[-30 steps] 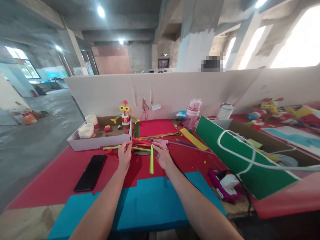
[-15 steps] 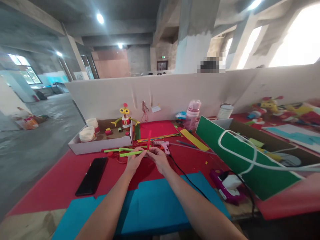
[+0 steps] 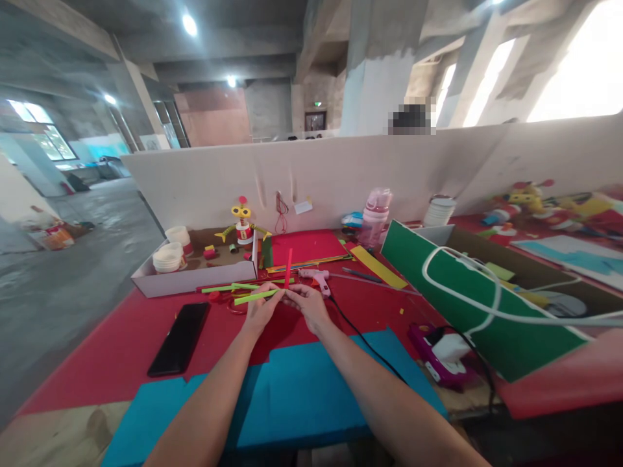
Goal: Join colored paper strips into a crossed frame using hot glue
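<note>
My left hand [image 3: 263, 309] is closed on a light green paper strip [image 3: 253, 298], which sticks out to its left. My right hand [image 3: 308, 305] pinches at the lower end of a red paper strip [image 3: 289, 267] that stands upright between the two hands. The fingertips of both hands meet where the strips cross. Just beyond the right hand, a pink glue gun [image 3: 316, 279] lies on the red table cover. More green strips [image 3: 224, 287] and a red ring-shaped thing [image 3: 237, 307], partly hidden, lie near the left hand.
A black phone [image 3: 179, 340] lies at the left. Behind it stands a white tray [image 3: 195, 285] with paper cups and a yellow-eyed figure [image 3: 243, 224]. Blue sheets [image 3: 311, 389] cover the front edge. To the right are a purple power strip [image 3: 440, 360], a green-sided box [image 3: 462, 305] and a pink bottle [image 3: 376, 217].
The view has shifted slightly. Both hands hold nearly the same position, with the red strip still upright and the green strip still in the left hand.
</note>
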Demonstrator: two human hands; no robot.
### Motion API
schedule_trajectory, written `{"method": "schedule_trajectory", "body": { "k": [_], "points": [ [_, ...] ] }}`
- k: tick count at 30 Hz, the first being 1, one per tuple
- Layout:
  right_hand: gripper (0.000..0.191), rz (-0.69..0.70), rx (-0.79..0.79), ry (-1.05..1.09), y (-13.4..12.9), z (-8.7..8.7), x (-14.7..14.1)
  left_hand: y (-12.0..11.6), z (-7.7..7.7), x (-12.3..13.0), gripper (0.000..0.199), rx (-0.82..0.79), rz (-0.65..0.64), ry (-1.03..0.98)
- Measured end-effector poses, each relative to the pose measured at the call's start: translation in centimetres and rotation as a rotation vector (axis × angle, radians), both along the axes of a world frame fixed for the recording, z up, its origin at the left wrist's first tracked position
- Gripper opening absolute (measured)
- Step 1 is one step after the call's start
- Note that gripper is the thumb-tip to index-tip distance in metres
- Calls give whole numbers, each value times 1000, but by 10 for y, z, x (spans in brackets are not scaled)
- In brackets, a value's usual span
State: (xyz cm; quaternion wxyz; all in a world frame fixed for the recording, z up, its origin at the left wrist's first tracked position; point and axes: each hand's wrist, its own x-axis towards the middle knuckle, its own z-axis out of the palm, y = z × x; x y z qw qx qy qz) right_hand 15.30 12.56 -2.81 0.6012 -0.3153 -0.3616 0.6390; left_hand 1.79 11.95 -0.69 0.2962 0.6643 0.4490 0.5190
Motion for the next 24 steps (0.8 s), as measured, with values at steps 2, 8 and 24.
{"method": "schedule_trajectory", "body": {
  "k": [2, 8, 24],
  "points": [
    [30, -5, -1, 3, 0, 0, 0, 0, -1, 0, 23, 20, 1, 15],
    [30, -26, 8, 3, 0, -1, -2, -1, -1, 2, 21, 125, 45, 110],
    [30, -79, 12, -23, 1, 2, -1, 3, -6, 2, 24, -156, -80, -251]
  ]
}}
